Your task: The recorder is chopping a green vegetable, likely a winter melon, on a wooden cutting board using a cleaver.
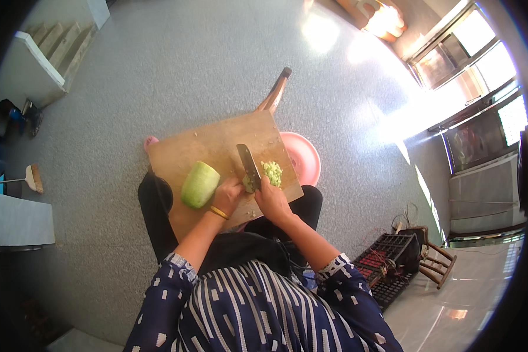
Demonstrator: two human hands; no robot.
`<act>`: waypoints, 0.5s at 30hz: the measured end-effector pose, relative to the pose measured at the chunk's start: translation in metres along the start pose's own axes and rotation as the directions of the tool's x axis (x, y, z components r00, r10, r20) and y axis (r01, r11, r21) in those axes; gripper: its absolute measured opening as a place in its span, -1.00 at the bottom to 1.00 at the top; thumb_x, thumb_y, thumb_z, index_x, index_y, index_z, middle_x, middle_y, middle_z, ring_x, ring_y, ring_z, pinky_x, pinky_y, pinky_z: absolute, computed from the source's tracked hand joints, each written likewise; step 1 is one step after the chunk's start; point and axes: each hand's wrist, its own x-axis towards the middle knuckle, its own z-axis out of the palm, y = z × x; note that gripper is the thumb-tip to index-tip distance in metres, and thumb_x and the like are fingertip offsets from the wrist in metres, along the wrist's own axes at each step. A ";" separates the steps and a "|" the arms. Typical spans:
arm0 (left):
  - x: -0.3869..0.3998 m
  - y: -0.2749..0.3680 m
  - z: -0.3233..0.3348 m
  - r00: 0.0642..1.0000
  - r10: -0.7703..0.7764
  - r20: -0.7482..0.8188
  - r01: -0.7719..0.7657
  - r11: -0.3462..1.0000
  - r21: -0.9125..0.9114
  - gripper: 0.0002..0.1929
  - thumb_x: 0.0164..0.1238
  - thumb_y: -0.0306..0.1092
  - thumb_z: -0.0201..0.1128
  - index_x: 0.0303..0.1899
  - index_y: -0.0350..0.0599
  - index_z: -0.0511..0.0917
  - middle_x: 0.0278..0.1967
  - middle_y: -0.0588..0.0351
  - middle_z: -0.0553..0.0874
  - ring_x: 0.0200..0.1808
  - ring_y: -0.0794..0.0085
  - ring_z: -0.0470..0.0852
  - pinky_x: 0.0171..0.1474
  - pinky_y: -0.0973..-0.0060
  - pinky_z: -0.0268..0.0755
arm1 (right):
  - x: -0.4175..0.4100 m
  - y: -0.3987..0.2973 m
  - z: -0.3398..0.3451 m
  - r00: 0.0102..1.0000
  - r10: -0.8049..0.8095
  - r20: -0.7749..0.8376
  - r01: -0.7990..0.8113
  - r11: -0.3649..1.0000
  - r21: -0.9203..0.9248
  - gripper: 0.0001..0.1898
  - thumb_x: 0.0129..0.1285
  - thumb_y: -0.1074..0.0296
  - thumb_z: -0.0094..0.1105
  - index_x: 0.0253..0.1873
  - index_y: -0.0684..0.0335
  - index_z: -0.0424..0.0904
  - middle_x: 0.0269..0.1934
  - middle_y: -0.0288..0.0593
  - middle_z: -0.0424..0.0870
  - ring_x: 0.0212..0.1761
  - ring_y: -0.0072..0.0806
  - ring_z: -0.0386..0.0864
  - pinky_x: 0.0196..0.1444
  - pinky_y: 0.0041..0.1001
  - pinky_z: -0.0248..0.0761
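A wooden cutting board (215,136) lies tilted before me at knee height. My right hand (272,200) is closed around the handle of a kitchen knife (247,162), whose blade points away from me. Just left of the blade, my left hand (229,196) has its fingers curled against a small piece of pale green vegetable (248,184), partly hidden by the knife and fingers. A small heap of diced green pieces (273,172) sits right of the blade. On the board's left side rests a large cut green gourd or melon piece (200,185), next to my left hand.
A pink plastic basin (306,158) stands beyond the board's right edge, partly under it. A wooden leg or stick (275,94) juts out past the far edge. Black plastic crates (385,259) and a wooden stool (438,266) are at the lower right. A broom (34,178) lies far left.
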 end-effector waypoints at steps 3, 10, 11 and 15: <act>-0.002 -0.001 0.001 1.000 -0.019 -0.014 0.019 1.000 0.006 -0.95 -0.07 -0.46 0.24 -0.51 -0.19 0.59 -0.42 0.06 0.62 -0.34 0.22 0.61 -0.27 0.37 0.48 | -0.008 -0.002 -0.008 0.997 -0.061 -0.038 0.062 0.998 0.030 -0.77 0.18 0.40 -0.01 -0.20 0.38 0.18 -0.51 0.28 0.50 -0.43 0.21 0.48 -0.36 0.02 0.31; -0.001 -0.003 0.001 0.999 -0.018 -0.030 0.019 1.000 0.016 -0.96 -0.08 -0.47 0.23 -0.53 -0.18 0.58 -0.40 0.04 0.63 -0.33 0.21 0.61 -0.25 0.38 0.49 | -0.022 -0.001 -0.006 0.998 0.014 0.069 -0.011 0.999 -0.033 -0.78 0.16 0.41 -0.02 -0.22 0.37 0.17 -0.53 0.30 0.49 -0.41 0.21 0.48 -0.33 0.02 0.31; -0.001 -0.004 0.002 0.999 -0.005 -0.044 0.005 1.000 0.002 -0.96 -0.09 -0.46 0.22 -0.53 -0.18 0.58 -0.40 0.04 0.63 -0.33 0.21 0.61 -0.25 0.37 0.48 | -0.022 -0.002 -0.005 0.997 0.011 0.073 -0.008 0.999 -0.033 -0.78 0.16 0.41 -0.02 -0.22 0.37 0.17 -0.53 0.30 0.49 -0.41 0.21 0.48 -0.33 0.02 0.31; -0.002 -0.005 0.002 0.999 0.008 -0.045 -0.009 1.000 -0.013 -0.95 -0.09 -0.45 0.21 -0.52 -0.17 0.58 -0.41 0.05 0.63 -0.34 0.20 0.61 -0.26 0.37 0.48 | -0.016 0.002 0.001 0.999 -0.012 0.046 0.013 1.000 -0.012 -0.78 0.16 0.40 -0.02 -0.23 0.37 0.17 -0.54 0.30 0.48 -0.41 0.22 0.48 -0.32 0.03 0.31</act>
